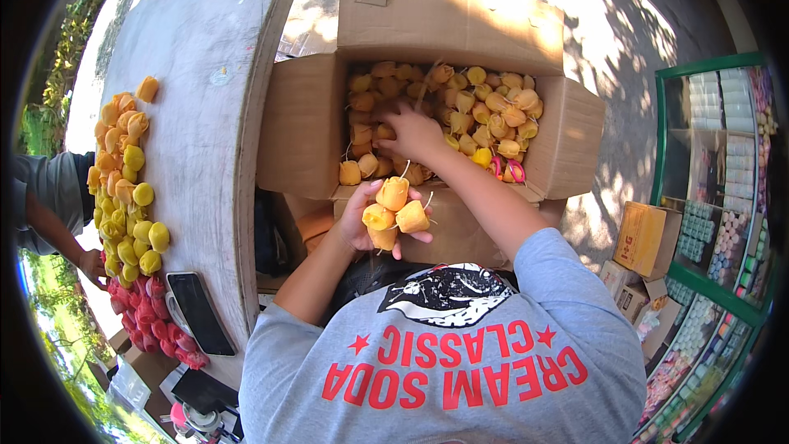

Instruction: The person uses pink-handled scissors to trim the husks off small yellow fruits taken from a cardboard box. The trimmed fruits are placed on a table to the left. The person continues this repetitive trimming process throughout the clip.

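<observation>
My left hand (pixel 359 218) is closed around several orange-yellow rose-shaped candles (pixel 393 192) with white wicks, held just in front of the cardboard box. My right hand (pixel 408 133) reaches down into the open cardboard box (pixel 448 16), its fingers apart over the candles on the left side; the fingertips are partly in shadow. Many yellow and orange rose candles (pixel 497 125) fill the box. Pink-handled scissors (pixel 514 171) lie on them at the near right corner.
At left, a worn pale table (pixel 205 115) carries rows of orange, yellow and red rose candles (pixel 148 312) and a smartphone (pixel 200 312). Another person's hand (pixel 93 265) is at its far side. A green-framed display case (pixel 699 275) and small boxes (pixel 645 238) stand at right.
</observation>
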Action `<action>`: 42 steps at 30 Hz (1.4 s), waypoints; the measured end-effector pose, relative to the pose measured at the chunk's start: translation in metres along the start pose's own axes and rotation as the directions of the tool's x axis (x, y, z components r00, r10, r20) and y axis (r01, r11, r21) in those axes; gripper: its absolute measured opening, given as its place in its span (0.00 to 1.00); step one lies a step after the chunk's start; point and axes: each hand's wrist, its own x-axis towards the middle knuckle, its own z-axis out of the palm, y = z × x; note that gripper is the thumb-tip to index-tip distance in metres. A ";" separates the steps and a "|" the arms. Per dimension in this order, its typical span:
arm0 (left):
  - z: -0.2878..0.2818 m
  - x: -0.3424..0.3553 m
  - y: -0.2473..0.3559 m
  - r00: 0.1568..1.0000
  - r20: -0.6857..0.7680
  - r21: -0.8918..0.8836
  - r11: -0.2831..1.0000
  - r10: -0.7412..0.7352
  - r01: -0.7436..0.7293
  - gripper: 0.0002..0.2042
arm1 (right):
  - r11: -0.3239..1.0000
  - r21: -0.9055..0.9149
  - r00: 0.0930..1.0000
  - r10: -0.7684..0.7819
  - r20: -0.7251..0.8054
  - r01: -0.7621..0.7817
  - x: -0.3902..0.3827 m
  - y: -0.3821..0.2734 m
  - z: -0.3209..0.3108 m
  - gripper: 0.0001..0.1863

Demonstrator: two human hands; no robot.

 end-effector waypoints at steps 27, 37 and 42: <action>-0.012 0.005 0.005 0.984 0.149 -0.045 0.993 -0.100 0.108 0.33 | 0.911 -0.346 0.868 0.026 -0.497 -0.226 0.008 0.041 -0.045 0.26; -0.012 0.004 0.005 0.988 0.133 -0.043 0.995 -0.081 0.087 0.32 | 0.958 -0.230 0.941 -0.230 -0.246 0.174 0.015 0.017 0.030 0.17; -0.010 0.005 0.003 0.985 0.159 -0.051 0.996 -0.065 0.074 0.32 | 0.899 0.437 0.995 0.052 -0.086 -0.010 0.007 0.015 -0.009 0.16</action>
